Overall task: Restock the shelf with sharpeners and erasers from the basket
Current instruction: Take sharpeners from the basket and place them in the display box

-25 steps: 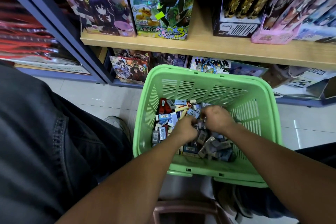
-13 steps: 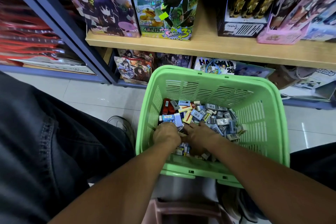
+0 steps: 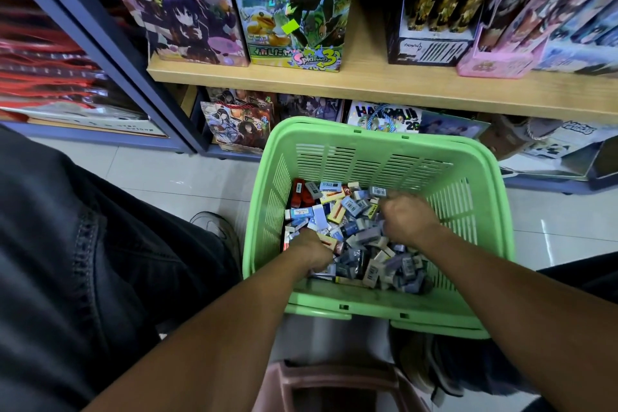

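1. Two hands down inside the green basket (image 3: 378, 140), both knuckles-up over the heap of erasers and sharpeners (image 3: 354, 231).
2. Left hand (image 3: 312, 252): slid back toward the near-left corner since half a second ago, wrist bent down, fingers curled into the small packs under the palm; apparently a grip gathering several, though exactly which cannot be told.
3. Right hand (image 3: 406, 216): shifted from beside the left hand to the far right of the heap, fist-like, fingers folded under and seemingly clenched on a scoop of packs; contents hidden.
4. Meaning for the task: still the gathering step, hands spread apart to rake up more stock, nothing lifted out yet.
5. Beyond both grips, above the basket's far rim: wooden shelf (image 3: 384, 85) with boxed goods, well apart from the hands.
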Action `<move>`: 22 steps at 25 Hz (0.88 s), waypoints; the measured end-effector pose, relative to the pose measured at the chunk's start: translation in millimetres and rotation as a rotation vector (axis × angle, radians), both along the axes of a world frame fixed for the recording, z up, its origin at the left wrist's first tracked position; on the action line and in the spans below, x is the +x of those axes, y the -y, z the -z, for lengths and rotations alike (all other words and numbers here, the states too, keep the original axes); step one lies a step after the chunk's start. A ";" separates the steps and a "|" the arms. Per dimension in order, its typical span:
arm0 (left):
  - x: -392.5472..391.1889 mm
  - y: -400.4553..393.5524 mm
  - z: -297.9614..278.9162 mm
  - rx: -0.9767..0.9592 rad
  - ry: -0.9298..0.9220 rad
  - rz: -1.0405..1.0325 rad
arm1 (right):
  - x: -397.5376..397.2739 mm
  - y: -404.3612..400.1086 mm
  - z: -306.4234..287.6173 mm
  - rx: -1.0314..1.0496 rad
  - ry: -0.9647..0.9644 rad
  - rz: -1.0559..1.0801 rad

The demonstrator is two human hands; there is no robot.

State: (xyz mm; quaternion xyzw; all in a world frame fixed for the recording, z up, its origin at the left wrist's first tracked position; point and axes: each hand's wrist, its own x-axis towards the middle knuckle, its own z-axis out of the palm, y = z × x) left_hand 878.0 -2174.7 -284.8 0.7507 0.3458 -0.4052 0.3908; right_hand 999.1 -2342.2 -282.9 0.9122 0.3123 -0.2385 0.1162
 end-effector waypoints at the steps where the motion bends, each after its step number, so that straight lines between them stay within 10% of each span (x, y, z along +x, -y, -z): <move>1: 0.1 0.2 -1.0 -0.025 0.003 -0.052 | -8.6 -12.7 4.2 0.114 -0.057 -0.018; 5: -1.8 -14.2 3.1 -0.105 -0.046 -0.211 | -41.5 -55.6 25.3 0.185 -0.439 -0.200; 9: -1.9 -15.9 5.6 -0.047 -0.013 -0.195 | -55.1 -57.3 38.8 0.053 -0.338 -0.508; 22: -3.4 7.1 17.5 0.302 0.082 0.285 | -62.9 -71.0 52.5 0.083 -0.271 -0.182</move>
